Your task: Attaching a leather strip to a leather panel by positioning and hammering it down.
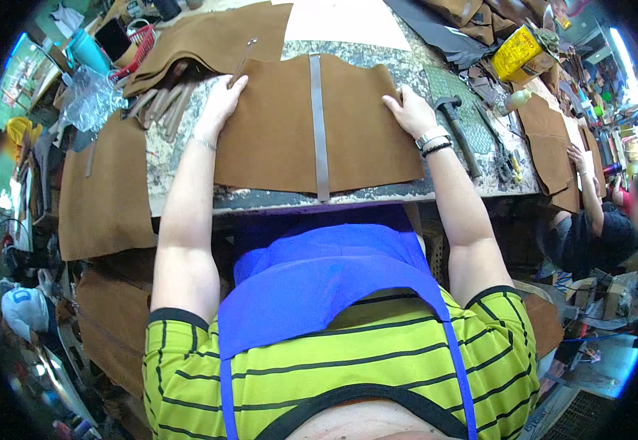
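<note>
A wide brown leather piece (271,125) lies at the table's near edge, with a straight grey metal strip (319,125) running down its middle. My left hand (221,110) grips the piece's left edge. A slim tool with a shiny tip (252,44) sticks up by its thumb and fingers; how it is held is partly hidden. On the other side, my right hand (414,114) is closed on the right edge, thumb on top and the other fingers partly out of sight.
Stacked brown leather (209,40) and several strap-like handles (168,106) lie at the left. A hammer (457,132) rests on a green mat (447,81) at the right, near a yellow can (520,55). A co-worker's arm (587,180) reaches in at far right.
</note>
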Action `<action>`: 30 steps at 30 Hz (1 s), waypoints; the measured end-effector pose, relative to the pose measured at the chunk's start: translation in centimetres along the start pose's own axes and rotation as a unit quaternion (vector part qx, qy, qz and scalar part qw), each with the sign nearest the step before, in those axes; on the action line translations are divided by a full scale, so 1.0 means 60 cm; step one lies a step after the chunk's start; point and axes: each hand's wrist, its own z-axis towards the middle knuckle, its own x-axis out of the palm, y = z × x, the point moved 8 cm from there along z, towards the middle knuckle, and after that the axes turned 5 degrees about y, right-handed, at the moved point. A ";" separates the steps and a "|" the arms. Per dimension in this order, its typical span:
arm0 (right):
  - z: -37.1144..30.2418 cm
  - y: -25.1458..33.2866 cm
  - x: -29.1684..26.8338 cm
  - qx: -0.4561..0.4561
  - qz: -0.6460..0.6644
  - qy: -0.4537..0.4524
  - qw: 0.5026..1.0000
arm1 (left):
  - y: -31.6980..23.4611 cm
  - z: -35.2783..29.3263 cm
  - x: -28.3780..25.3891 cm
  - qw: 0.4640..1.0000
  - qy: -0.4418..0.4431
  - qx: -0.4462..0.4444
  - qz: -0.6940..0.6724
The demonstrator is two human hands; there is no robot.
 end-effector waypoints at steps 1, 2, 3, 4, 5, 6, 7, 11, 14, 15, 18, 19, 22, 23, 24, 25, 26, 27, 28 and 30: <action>0.013 -0.012 0.005 -0.025 0.156 -0.041 0.987 | -0.016 -0.008 -0.017 0.995 -0.065 0.067 -0.029; 0.022 -0.023 0.007 -0.051 0.308 -0.078 0.947 | -0.022 -0.019 -0.022 0.990 -0.045 0.077 -0.107; 0.017 -0.033 0.003 -0.072 0.390 -0.099 0.913 | -0.035 -0.032 -0.022 0.991 -0.040 0.079 -0.102; 0.018 -0.040 0.001 -0.099 0.456 -0.095 0.879 | -0.046 -0.046 -0.035 0.978 -0.090 0.090 -0.162; 0.009 -0.036 -0.014 -0.129 0.519 -0.086 0.841 | -0.051 -0.070 -0.052 0.959 -0.145 0.096 -0.223; -0.005 -0.026 -0.038 -0.112 0.523 -0.083 0.841 | -0.058 -0.072 -0.054 0.953 -0.079 0.116 -0.268; -0.012 -0.018 -0.043 -0.136 0.583 -0.082 0.797 | -0.056 -0.077 -0.056 0.944 -0.064 0.114 -0.302; -0.032 0.000 -0.079 -0.143 0.593 -0.085 0.788 | -0.061 -0.088 -0.074 0.938 -0.058 0.127 -0.318; -0.036 0.000 -0.083 -0.146 0.598 -0.083 0.783 | -0.071 -0.097 -0.081 0.942 -0.075 0.137 -0.298; -0.036 -0.004 -0.085 -0.149 0.595 -0.089 0.785 | -0.076 -0.101 -0.079 0.941 -0.075 0.144 -0.296; -0.040 -0.018 -0.056 -0.106 0.549 -0.039 0.828 | -0.076 -0.126 -0.070 0.961 -0.095 0.052 -0.253; -0.041 -0.032 -0.037 -0.064 0.502 -0.005 0.862 | -0.044 -0.112 -0.054 0.966 -0.027 0.055 -0.251; -0.104 -0.022 0.047 -0.034 0.456 0.229 0.859 | 0.039 -0.145 -0.005 0.976 0.099 -0.072 -0.179; -0.111 -0.037 0.052 -0.052 0.456 0.169 0.872 | 0.039 -0.153 -0.002 0.974 0.081 -0.070 -0.202; -0.124 -0.046 0.056 -0.016 0.467 0.194 0.862 | 0.033 -0.162 0.002 0.970 0.087 -0.052 -0.222; -0.136 -0.050 0.057 0.019 0.477 0.219 0.851 | 0.026 -0.169 0.005 0.965 0.091 -0.034 -0.242; -0.145 -0.041 0.045 0.010 0.487 0.213 0.847 | 0.030 -0.177 0.005 0.966 0.078 -0.040 -0.244; -0.149 -0.031 0.035 0.000 0.499 0.208 0.841 | 0.034 -0.179 0.003 0.969 0.058 -0.031 -0.236; -0.148 -0.028 0.025 -0.004 0.494 0.202 0.846 | 0.039 -0.182 -0.002 0.973 0.037 -0.022 -0.228; -0.137 -0.012 0.007 -0.054 0.533 0.163 0.829 | 0.050 -0.191 -0.005 0.964 0.033 -0.018 -0.262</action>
